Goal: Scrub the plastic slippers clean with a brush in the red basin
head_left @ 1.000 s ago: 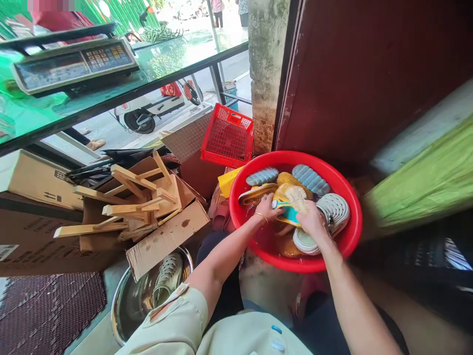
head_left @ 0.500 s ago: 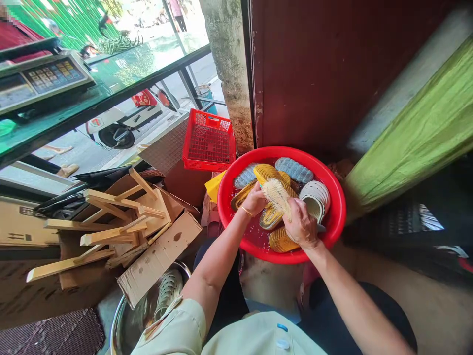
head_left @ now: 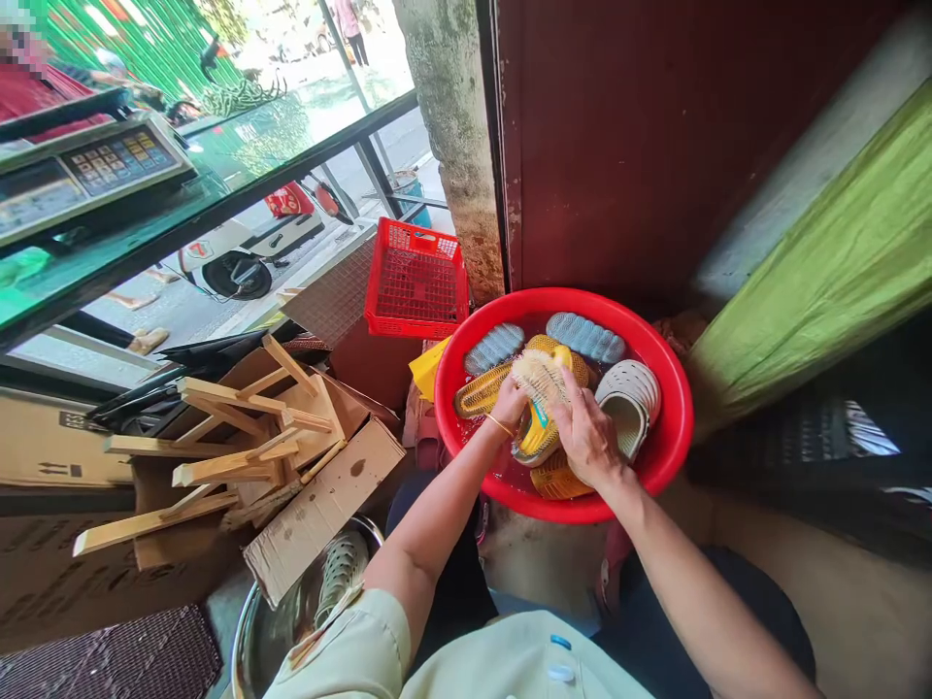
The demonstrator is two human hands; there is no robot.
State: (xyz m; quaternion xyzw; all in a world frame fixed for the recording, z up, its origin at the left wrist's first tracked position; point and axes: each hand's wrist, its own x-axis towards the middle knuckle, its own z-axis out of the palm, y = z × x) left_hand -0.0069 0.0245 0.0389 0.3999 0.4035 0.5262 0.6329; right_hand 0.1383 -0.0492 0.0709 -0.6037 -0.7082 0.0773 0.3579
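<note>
A round red plastic basin (head_left: 674, 456) sits low in front of me, holding water and several slippers. My left hand (head_left: 508, 406), with a gold bangle at the wrist, grips a yellow slipper (head_left: 535, 439) with a blue inner side. My right hand (head_left: 586, 434) holds a pale-bristled scrubbing brush (head_left: 540, 379) pressed against that slipper. Around them lie a white clog (head_left: 630, 400), two grey-blue slippers (head_left: 493, 349), and a yellow woven slipper (head_left: 481, 390). A steel basin (head_left: 281, 636) by my left knee holds a pale shoe (head_left: 340, 580).
Cardboard boxes (head_left: 324, 505) and loose wooden slats (head_left: 240, 417) are piled to the left. Behind stand a red plastic crate (head_left: 416, 280), a concrete pillar (head_left: 455, 126) and a dark red door (head_left: 618, 126). A digital scale (head_left: 109, 165) rests on a glass counter. Green cloth (head_left: 808, 262) hangs right.
The brush has swung from tilted across the basin to lying against the yellow slipper. The slipper now faces up in my left hand. The view has shifted slightly since the oldest frame.
</note>
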